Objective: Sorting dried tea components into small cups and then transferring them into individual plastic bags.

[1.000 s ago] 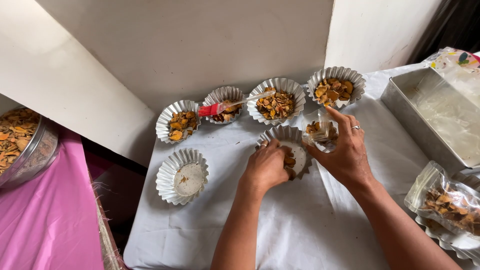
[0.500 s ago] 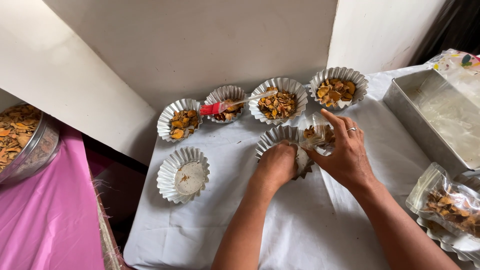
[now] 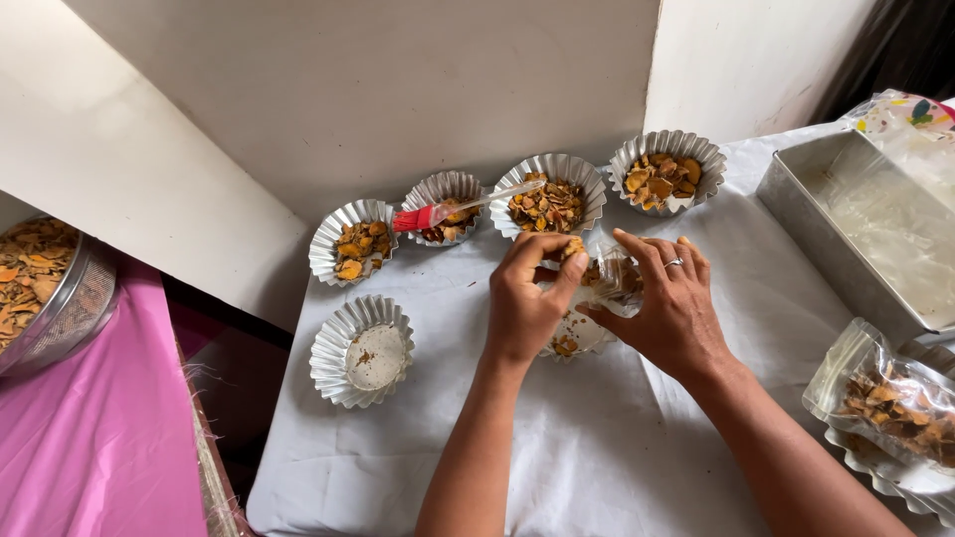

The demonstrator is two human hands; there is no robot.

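The bench [image 3: 597, 438] wears a white cloth. At twelve o'clock stands a row of four fluted tins [image 3: 553, 194] of orange chips, a red brush [image 3: 453, 210] across two. At nine o'clock sits a nearly empty tin [image 3: 362, 349]; at three, a metal tray [image 3: 867, 231]; at four, a clear bag [image 3: 888, 396].

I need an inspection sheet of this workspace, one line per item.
Surface: table under white cloth.
Job's things: fluted foil cup under both hands; small clear bag of chips.
Clutter: four filled cups along the wall, red brush across one, nearly empty cup, metal tray, bagged chips, metal bowl.
Hands: left hand pinches a chip; right hand holds the bag.
Cables: nothing seen.
Surroundings: white wall, pink cloth.
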